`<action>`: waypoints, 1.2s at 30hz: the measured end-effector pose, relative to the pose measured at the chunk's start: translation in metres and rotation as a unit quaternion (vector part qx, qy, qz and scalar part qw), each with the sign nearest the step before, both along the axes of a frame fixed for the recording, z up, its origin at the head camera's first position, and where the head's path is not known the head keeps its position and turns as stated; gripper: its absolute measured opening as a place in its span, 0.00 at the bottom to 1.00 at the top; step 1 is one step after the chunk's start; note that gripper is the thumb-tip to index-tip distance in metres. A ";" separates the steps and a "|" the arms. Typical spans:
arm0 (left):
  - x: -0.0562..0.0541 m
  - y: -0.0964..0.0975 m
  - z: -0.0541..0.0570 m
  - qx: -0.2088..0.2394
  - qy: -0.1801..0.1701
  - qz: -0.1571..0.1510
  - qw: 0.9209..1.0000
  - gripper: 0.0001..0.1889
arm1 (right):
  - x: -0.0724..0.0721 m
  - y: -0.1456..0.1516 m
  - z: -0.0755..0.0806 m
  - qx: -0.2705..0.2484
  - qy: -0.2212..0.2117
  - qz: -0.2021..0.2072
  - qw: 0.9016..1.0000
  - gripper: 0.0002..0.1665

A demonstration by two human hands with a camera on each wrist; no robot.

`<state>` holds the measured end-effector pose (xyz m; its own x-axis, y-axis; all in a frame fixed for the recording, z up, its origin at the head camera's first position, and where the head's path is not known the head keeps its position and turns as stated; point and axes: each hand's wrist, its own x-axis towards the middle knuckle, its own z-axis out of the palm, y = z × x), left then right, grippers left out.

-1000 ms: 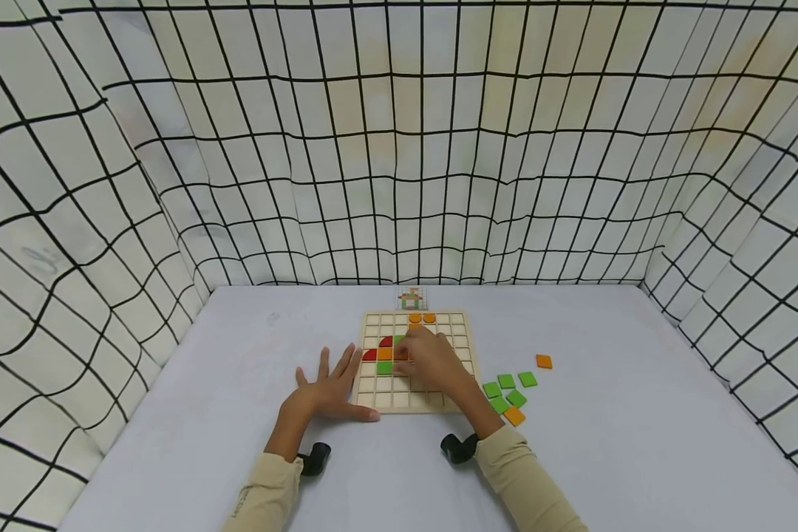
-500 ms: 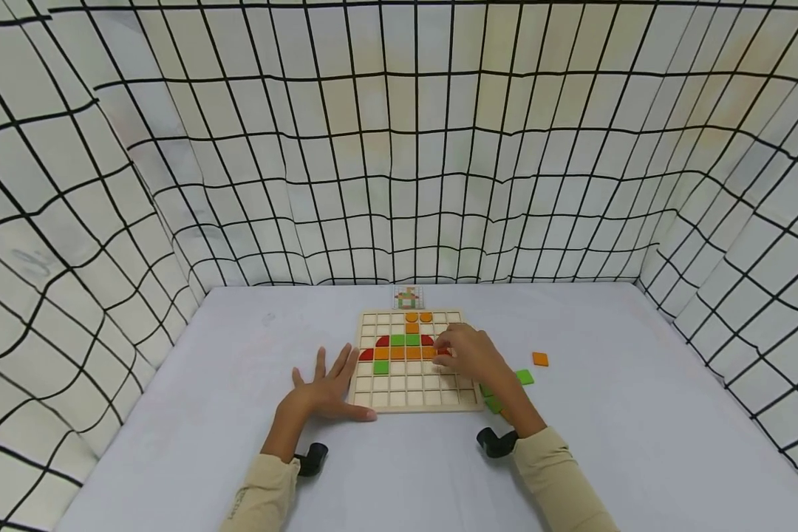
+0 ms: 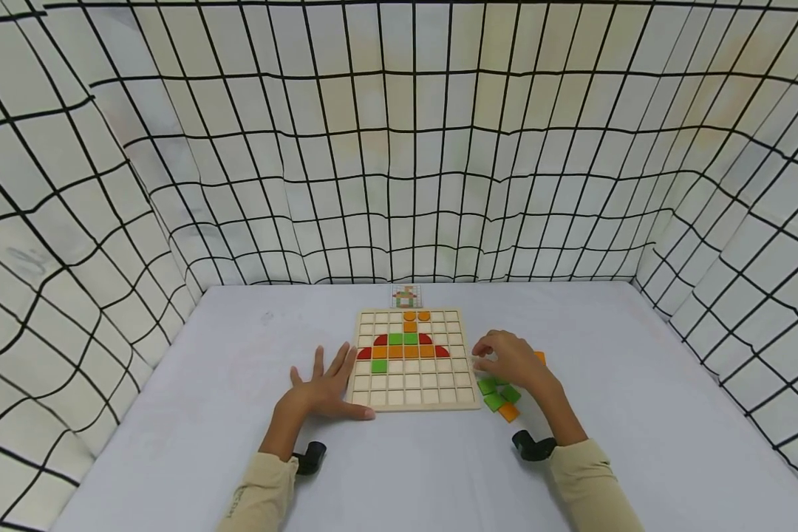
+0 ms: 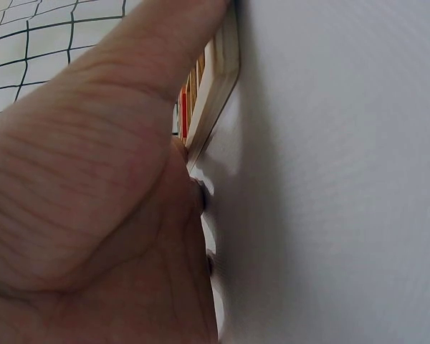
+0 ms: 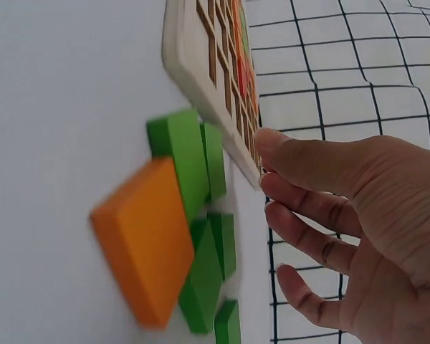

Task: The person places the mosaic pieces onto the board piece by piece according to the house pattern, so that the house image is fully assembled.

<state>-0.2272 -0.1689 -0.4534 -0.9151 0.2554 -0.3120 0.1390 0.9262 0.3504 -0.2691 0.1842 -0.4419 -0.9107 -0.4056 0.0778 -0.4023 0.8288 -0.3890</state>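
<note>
A wooden grid board [image 3: 412, 382] lies flat, bearing red quarter-round pieces [image 3: 442, 352], orange squares [image 3: 395, 352], green squares [image 3: 379, 366] and two orange round pieces [image 3: 424, 316] near its far edge. My left hand [image 3: 319, 397] rests with spread fingers at the board's left edge, thumb by its front left corner. Just right of the board, my right hand [image 3: 515, 362] hovers over loose green tiles [image 3: 493, 401], partly covering them. In the right wrist view, the right thumb [image 5: 301, 158] and loosely bent fingers hold nothing; a loose orange tile [image 5: 147, 240] lies beside green ones.
A small pattern card [image 3: 406, 296] lies behind the board's far edge. Another orange tile [image 3: 540, 356] shows partly behind my right hand. White walls with black grid netting [image 3: 399, 177] enclose the white table [image 3: 239, 332] at the back and sides.
My right hand has moved from the middle of the board to its right side, then off it above the loose tiles. A red piece now shows at the row's right end. The left hand stays.
</note>
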 end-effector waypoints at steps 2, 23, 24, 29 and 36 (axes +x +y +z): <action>0.000 0.000 0.000 -0.001 0.000 0.000 1.000 0.66 | 0.002 0.008 -0.001 0.000 -0.007 0.000 1.000 0.10; 0.001 0.001 0.002 0.002 -0.005 0.004 1.000 0.66 | 0.010 0.034 -0.005 0.022 -0.038 -0.010 0.999 0.10; 0.001 0.001 0.002 0.002 -0.005 0.003 1.000 0.66 | 0.010 0.034 -0.005 0.025 -0.037 -0.011 0.999 0.11; 0.001 0.000 0.002 0.002 -0.003 0.003 1.000 0.66 | 0.009 0.035 -0.007 0.032 -0.028 -0.009 0.999 0.10; 0.001 0.000 0.000 0.003 -0.004 0.003 1.000 0.66 | 0.007 0.037 -0.009 0.028 -0.029 0.008 0.999 0.10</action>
<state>-0.2266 -0.1693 -0.4535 -0.9142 0.2513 -0.3180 0.1300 0.9249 0.3572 -0.2621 0.2217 -0.4514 -0.9063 -0.4227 0.0011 -0.3940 0.8437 -0.3646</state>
